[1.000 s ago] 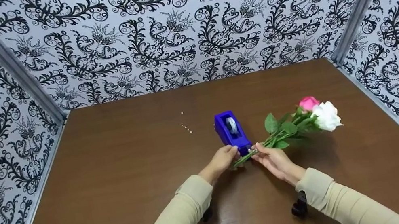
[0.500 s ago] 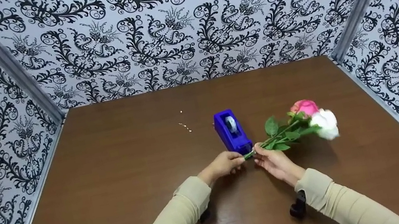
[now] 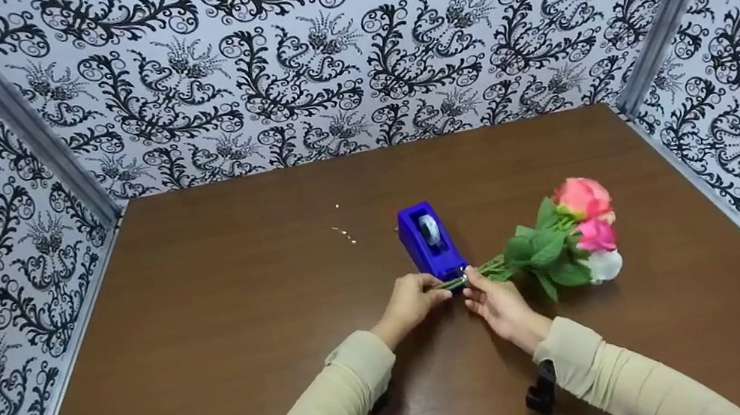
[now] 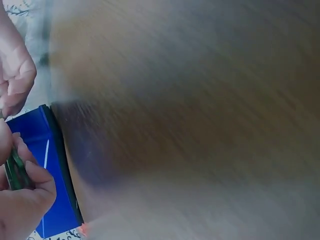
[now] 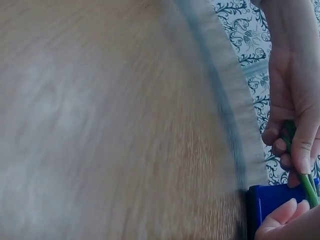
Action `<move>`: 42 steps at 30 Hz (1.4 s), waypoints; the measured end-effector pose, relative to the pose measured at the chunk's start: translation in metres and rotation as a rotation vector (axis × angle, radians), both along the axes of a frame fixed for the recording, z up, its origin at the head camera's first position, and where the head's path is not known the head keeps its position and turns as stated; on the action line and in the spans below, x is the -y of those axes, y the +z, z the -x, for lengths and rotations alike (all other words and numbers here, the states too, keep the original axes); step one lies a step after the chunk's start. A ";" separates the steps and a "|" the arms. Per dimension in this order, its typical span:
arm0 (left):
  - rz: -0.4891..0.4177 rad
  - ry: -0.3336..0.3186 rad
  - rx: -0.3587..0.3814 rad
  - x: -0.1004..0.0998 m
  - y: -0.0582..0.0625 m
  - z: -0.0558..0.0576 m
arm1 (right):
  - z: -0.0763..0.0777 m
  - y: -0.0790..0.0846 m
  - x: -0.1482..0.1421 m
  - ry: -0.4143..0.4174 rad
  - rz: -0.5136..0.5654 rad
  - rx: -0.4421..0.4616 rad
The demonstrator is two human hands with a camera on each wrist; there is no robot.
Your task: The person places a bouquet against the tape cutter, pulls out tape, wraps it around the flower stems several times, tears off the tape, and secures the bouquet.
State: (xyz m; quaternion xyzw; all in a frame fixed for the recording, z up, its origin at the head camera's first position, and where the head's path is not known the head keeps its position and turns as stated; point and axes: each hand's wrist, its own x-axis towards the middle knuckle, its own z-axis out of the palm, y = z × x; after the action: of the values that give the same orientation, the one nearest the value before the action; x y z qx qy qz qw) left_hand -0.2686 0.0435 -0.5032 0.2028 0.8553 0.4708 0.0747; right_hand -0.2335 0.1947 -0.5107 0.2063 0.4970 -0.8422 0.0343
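A bunch of roses with green leaves lies out to the right in the head view: a coral rose, a bright pink rose and a white rose. Its thin green stems reach left, in front of a blue tape dispenser. My left hand pinches the stems' lower ends between thumb and fingers. Closer to the leaves, my right hand grips the same stems, fingers curled under. Both wrist views show the stems between fingers beside the dispenser; the blooms are outside them.
A roll of clear tape sits in the dispenser. Several small pale bits lie on the brown table left of it. Patterned walls enclose the table at the back and sides.
The bunch has turned in my hands, so the coral rose now shows on top and the white one sits lower. My right hand has shifted slightly left; the dispenser has stayed put.
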 end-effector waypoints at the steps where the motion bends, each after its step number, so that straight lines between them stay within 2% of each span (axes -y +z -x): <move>1: -0.009 0.010 0.022 -0.001 0.000 0.000 | 0.000 0.000 0.000 0.004 -0.013 -0.007; 4: -0.047 0.058 0.121 -0.002 0.003 0.001 | 0.001 0.000 0.000 0.015 -0.041 -0.029; 7: -0.033 0.092 0.216 -0.003 0.008 0.005 | 0.001 0.000 0.001 0.024 -0.054 -0.046; 12: 0.041 0.068 0.281 0.001 0.015 0.013 | 0.002 0.000 0.001 0.026 -0.078 -0.069; 16: 0.020 0.092 0.321 0.001 0.013 0.016 | 0.003 -0.002 0.002 0.025 -0.123 -0.092; 20: 0.008 0.140 0.330 -0.001 0.010 0.017 | 0.004 -0.004 0.004 0.034 -0.212 -0.109; 24: 0.015 0.150 0.315 -0.002 0.009 0.018 | 0.007 -0.004 0.005 0.033 -0.291 -0.110; 31: 0.010 0.132 0.336 -0.003 0.009 0.017 | 0.004 -0.011 0.004 0.058 -0.298 -0.123; 36: -0.020 0.104 0.316 -0.005 0.006 0.013 | 0.000 -0.022 0.001 0.068 -0.301 -0.108; 42: -0.036 0.101 0.296 -0.007 0.009 0.012 | 0.000 -0.022 0.001 0.074 -0.343 -0.129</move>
State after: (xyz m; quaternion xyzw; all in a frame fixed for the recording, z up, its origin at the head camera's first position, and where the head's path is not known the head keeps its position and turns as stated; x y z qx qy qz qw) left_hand -0.2805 0.0501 -0.4942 0.0894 0.8356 0.5139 0.1724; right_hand -0.2340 0.1933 -0.5329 0.1360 0.6419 -0.7546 -0.0023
